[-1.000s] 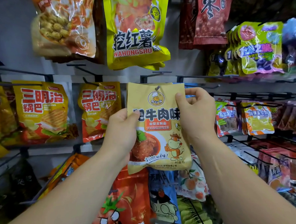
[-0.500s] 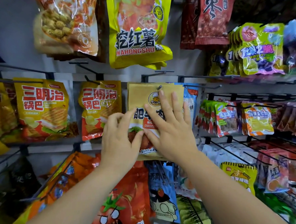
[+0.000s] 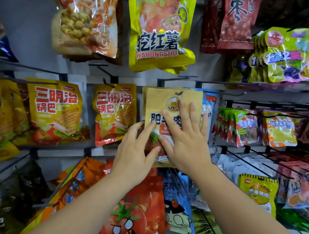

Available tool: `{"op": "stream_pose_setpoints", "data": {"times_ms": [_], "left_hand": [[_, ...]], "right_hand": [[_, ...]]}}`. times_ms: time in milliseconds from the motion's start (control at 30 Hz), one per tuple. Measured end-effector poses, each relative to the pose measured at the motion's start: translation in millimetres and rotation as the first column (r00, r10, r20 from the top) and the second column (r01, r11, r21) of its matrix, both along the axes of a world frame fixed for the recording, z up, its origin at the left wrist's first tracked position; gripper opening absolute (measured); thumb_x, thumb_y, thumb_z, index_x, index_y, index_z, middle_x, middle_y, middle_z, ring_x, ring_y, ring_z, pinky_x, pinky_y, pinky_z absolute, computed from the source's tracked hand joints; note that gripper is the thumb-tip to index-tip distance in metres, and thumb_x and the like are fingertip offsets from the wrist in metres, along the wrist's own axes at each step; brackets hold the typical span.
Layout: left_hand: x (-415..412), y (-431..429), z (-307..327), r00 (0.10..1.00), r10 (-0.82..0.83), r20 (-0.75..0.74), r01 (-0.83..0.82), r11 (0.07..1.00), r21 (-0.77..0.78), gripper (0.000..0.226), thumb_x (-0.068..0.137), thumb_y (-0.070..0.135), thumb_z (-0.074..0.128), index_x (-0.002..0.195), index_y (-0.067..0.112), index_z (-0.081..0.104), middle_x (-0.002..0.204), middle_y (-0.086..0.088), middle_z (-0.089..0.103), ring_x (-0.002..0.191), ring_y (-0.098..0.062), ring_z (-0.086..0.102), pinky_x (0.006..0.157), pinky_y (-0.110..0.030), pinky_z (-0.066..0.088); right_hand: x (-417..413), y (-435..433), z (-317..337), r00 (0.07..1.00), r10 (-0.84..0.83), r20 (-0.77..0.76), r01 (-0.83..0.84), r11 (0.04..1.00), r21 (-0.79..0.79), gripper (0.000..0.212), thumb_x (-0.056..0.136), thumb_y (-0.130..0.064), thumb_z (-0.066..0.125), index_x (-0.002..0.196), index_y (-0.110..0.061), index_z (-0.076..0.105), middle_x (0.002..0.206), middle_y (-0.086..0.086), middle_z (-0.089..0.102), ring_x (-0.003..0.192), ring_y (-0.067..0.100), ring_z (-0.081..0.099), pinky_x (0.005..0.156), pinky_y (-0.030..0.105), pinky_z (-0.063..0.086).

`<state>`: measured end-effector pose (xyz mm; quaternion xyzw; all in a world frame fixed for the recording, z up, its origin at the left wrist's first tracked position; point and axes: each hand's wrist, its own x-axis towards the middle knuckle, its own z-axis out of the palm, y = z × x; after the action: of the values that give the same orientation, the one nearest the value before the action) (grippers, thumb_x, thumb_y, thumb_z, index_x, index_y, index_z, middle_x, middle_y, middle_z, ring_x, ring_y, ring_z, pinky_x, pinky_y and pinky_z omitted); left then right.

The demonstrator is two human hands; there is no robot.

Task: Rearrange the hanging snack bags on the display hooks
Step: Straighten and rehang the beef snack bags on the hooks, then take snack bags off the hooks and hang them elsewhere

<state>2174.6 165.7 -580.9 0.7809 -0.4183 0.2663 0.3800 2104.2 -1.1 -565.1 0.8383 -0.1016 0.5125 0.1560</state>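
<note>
Nearest: two bare forearms rise from the bottom edge and converge. Left hand (image 3: 136, 150) flat, fingers straight and loosely fanned, resting on the lower left of the tan matte snack bag with a round chef badge (image 3: 161, 103). Right hand (image 3: 184, 141) also flat, fingers spread, pressing the bag's middle; it sits higher and covers more of the bag. Neither hand pinches anything.

Bag lies dead ahead under both palms, long axis vertical, hung by its top hole on a dark wire hook (image 3: 180, 92) in the middle row. Judgement: right hand is nearer the hook, so any slide along it would likely start there.

Hidden: lower print and bottom seam under the hands; hook shaft behind the bag. Edges of similar bags peek out at its left, count unclear. A blue bag (image 3: 209, 105) sits behind its right edge, mostly covered
</note>
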Motion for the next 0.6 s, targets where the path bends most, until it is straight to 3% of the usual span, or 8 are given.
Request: {"op": "stream_pose_setpoints", "data": {"times_ms": [167, 300, 367, 433, 533, 600], "left_hand": [[13.1, 41.0, -4.4, 1.000, -0.016, 0.022, 0.017, 0.999, -0.039, 0.061, 0.099, 0.051, 0.053, 0.157, 0.043, 0.033, 0.160, 0.010, 0.031, 0.151, -0.011, 0.027, 0.117, -0.031, 0.029], [44.7, 86.9, -4.9, 0.996, 0.083, 0.014, -0.080, 0.986, -0.147, 0.062, 0.096, 0.056, 0.047, 0.150, 0.026, 0.047, 0.150, 0.001, 0.044, 0.142, -0.016, 0.040, 0.115, -0.034, 0.034], [66.9, 108.8, -2.2, 0.979, 0.197, -0.044, -0.201, 0.952, -0.229, 0.060, 0.096, 0.052, 0.053, 0.146, 0.018, 0.051, 0.143, -0.006, 0.050, 0.135, -0.022, 0.045, 0.112, -0.037, 0.037], [88.0, 126.5, 4.8, 0.941, 0.308, -0.137, -0.335, 0.897, -0.289, 0.058, 0.098, 0.043, 0.060, 0.146, 0.013, 0.050, 0.140, -0.012, 0.052, 0.132, -0.031, 0.047, 0.112, -0.047, 0.040], [115.1, 145.3, 17.4, 0.875, 0.409, -0.260, -0.476, 0.824, -0.305, 0.064, 0.097, 0.037, 0.066, 0.151, 0.011, 0.044, 0.146, -0.016, 0.047, 0.135, -0.037, 0.045, 0.114, -0.051, 0.038], [133.2, 154.3, 25.1, 0.851, 0.431, -0.300, -0.513, 0.802, -0.304, 0.070, 0.097, 0.039, 0.067, 0.154, 0.010, 0.039, 0.151, -0.016, 0.043, 0.139, -0.038, 0.043, 0.117, -0.051, 0.035]], "right_hand": [[2.2, 46.6, 2.9, 0.991, 0.115, 0.069, -0.108, 0.989, -0.104, 0.062, 0.100, -0.060, 0.049, 0.154, -0.030, 0.049, 0.170, 0.014, 0.024, 0.159, 0.037, 0.015, 0.125, 0.066, 0.009], [28.3, 93.2, 3.2, 0.908, 0.416, 0.050, -0.412, 0.908, -0.071, 0.055, 0.101, -0.051, 0.052, 0.147, -0.021, 0.059, 0.166, 0.014, 0.035, 0.158, 0.035, 0.022, 0.126, 0.060, 0.019], [49.1, 115.6, 2.8, 0.844, 0.536, 0.018, -0.536, 0.842, 0.059, 0.055, 0.102, -0.048, 0.050, 0.147, -0.017, 0.057, 0.167, 0.012, 0.034, 0.158, 0.032, 0.022, 0.126, 0.054, 0.025], [71.8, 133.0, 6.3, 0.816, 0.577, -0.010, -0.555, 0.789, 0.264, 0.059, 0.102, -0.048, 0.050, 0.154, -0.020, 0.047, 0.170, 0.009, 0.026, 0.160, 0.029, 0.016, 0.128, 0.048, 0.023], [111.1, 142.6, 18.5, 0.834, 0.548, -0.064, -0.405, 0.686, 0.605, 0.074, 0.101, -0.051, 0.056, 0.163, -0.026, 0.025, 0.174, 0.009, 0.008, 0.161, 0.026, 0.006, 0.130, 0.043, 0.015], [137.9, 139.3, 26.9, 0.856, 0.516, -0.027, -0.321, 0.572, 0.755, 0.084, 0.098, -0.051, 0.061, 0.165, -0.024, 0.018, 0.174, 0.013, 0.006, 0.160, 0.030, 0.005, 0.128, 0.041, 0.013]]}}
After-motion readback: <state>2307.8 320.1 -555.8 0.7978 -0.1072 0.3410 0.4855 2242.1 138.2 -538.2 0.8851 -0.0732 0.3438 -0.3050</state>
